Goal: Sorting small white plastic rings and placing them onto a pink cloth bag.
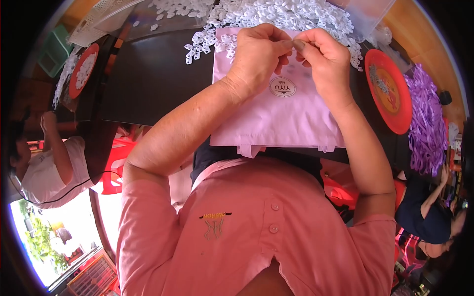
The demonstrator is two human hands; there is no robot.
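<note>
My left hand (pixel 259 54) and my right hand (pixel 327 58) meet over the far part of a pale pink cloth bag (pixel 256 118). Thumb and fingers of each are pinched together, the tips almost touching. Whatever lies between them is too small or hidden to make out. Small white plastic link pieces (pixel 197 47) lie beside and beyond my left hand, some on the bag's far left corner. A large heap of similar white pieces (pixel 286 17) spreads just past both hands. The bag lies flat, its short straps toward me.
On the dark table (pixel 158 74), a red plate (pixel 402 111) at right holds small grey pieces. Purple ribbons (pixel 425 123) hang beyond it. Another red plate (pixel 75 91) with white pieces and a green basket (pixel 53 52) stand at left. Other people sit at both sides.
</note>
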